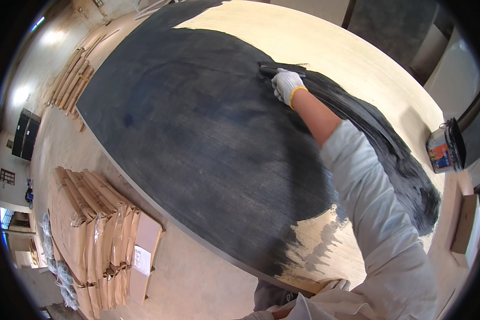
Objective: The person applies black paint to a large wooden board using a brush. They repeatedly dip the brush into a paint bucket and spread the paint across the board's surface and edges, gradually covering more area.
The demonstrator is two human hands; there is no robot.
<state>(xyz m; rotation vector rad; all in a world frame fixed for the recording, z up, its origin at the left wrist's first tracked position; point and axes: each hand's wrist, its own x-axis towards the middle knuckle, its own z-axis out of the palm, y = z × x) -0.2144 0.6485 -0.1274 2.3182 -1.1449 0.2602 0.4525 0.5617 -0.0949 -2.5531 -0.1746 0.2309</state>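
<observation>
Black spreader (268, 70), partly hidden, pinched by right fingers (278, 85); left fingers (340, 285), state unclear

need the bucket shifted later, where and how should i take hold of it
Probably by the pale side wall of the bucket, below its dark top, coming from the side of the panel: that wall faces this way and looks cleaner than the top. I can't make out a usable handle.

the board (352, 61) looks like pale, smooth wood; its black paint (197, 122) is matt mid-board, glossy and ridged at right. the glove (287, 84) is knitted cloth, the bundles' wrapping (93, 250) creased paper.
</observation>
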